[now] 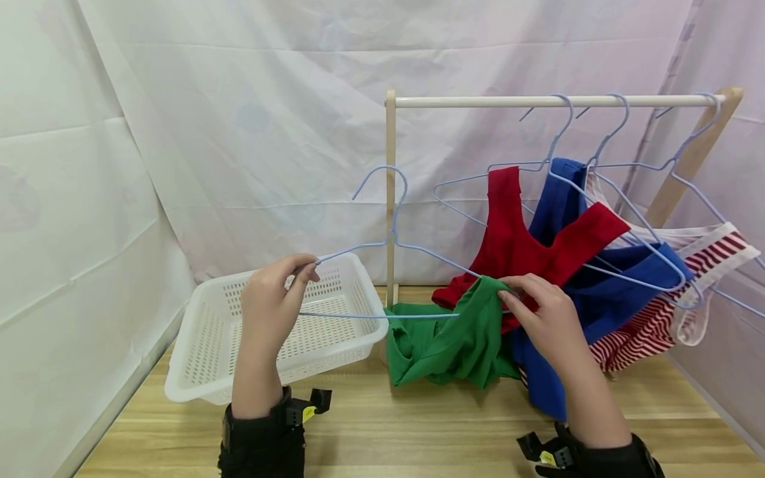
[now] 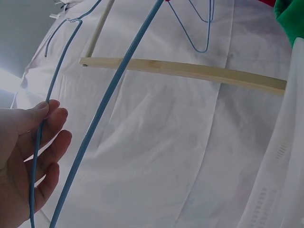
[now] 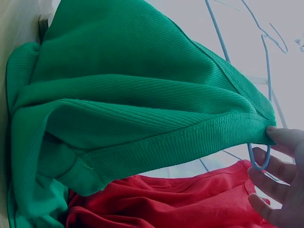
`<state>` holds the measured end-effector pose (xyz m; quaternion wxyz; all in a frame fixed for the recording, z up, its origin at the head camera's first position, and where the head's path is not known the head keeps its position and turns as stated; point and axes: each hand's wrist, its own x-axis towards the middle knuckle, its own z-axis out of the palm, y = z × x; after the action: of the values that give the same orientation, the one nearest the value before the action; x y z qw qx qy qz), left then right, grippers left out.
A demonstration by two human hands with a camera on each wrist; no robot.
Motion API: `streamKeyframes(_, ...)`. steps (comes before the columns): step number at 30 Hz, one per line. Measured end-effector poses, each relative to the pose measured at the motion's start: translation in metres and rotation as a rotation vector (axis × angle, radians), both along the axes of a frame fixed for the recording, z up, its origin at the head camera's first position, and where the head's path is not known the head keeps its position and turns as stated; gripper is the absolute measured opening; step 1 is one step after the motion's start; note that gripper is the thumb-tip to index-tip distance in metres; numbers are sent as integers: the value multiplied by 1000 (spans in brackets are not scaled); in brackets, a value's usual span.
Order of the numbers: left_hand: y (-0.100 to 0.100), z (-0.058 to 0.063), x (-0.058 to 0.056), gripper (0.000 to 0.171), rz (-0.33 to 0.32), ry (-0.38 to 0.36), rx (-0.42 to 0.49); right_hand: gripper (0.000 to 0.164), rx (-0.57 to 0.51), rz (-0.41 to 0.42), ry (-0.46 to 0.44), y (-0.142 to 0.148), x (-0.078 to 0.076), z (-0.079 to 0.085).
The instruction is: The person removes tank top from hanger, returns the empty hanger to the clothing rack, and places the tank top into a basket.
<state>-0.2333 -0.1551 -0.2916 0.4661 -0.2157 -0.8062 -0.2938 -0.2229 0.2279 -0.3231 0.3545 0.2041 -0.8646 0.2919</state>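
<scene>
A blue wire hanger (image 1: 352,249) is held up in front of the rack, its hook pointing upward. My left hand (image 1: 279,292) pinches the hanger's left shoulder; in the left wrist view the thumb and forefinger (image 2: 53,107) close on the wire. A green ribbed tank top (image 1: 454,335) hangs by one strap from the hanger's right end, the rest of it drooping low over the table. With thumb and fingers my right hand (image 1: 546,315) pinches that strap at the hanger's tip. In the right wrist view the wire's rounded end (image 3: 259,161) pokes out below the green strap.
A white perforated basket (image 1: 209,338) stands on the wooden table (image 1: 382,431) at left. Behind, a rack's white rail (image 1: 478,101) carries blue hangers with a red top (image 1: 508,232), a blue garment (image 1: 597,299) and a red-striped one (image 1: 639,332), close to my right hand.
</scene>
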Motion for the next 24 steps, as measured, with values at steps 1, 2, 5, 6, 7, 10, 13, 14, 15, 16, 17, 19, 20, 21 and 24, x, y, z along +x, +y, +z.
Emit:
streamKeyframes(1,-1,0,0,11,3,-2,6,16,-3,-12,-4,1,0,0)
streamKeyframes(2,-2,0,0,11,6,-7,11,16,-6,-25,-13,1,-1,0)
streamKeyframes(5,-5,0,1,12,18,-21,26,14,-17,-64,-41,3,-2,-1)
streamKeyframes(6,-5,0,1,13,22,-26,27,14,-23,-74,-53,4,-2,-1)
streamKeyframes(7,-6,0,1,13,26,-30,28,14,-28,-86,-65,5,-2,-1)
streamKeyframes(10,-6,0,2,14,35,-42,28,15,-43,-127,-98,7,-2,-2)
streamKeyframes(13,-6,0,2,14,45,-52,29,17,-62,-167,-147,8,-1,-2)
streamKeyframes(14,-6,0,2,14,50,-55,30,18,-68,-180,-166,9,-1,-2)
streamKeyframes(15,-6,0,2,14,54,-61,31,19,-74,-192,-185,9,-1,-2)
streamKeyframes(16,-6,0,2,14,58,-68,32,20,-78,-206,-206,9,-1,-2)
streamKeyframes(17,-7,0,2,14,62,-77,33,22,-81,-218,-225,10,-2,-2)
streamKeyframes(19,-7,-1,2,14,69,-102,34,24,-81,-246,-257,10,-2,-2)
streamKeyframes(20,-8,-1,1,15,72,-117,39,25,-81,-258,-269,10,-3,-3)
streamKeyframes(21,-8,-2,1,15,72,-134,46,25,-80,-269,-281,11,-3,-3)
streamKeyframes(24,-9,-2,1,16,63,-183,79,26,-65,-290,-304,11,-7,-7)
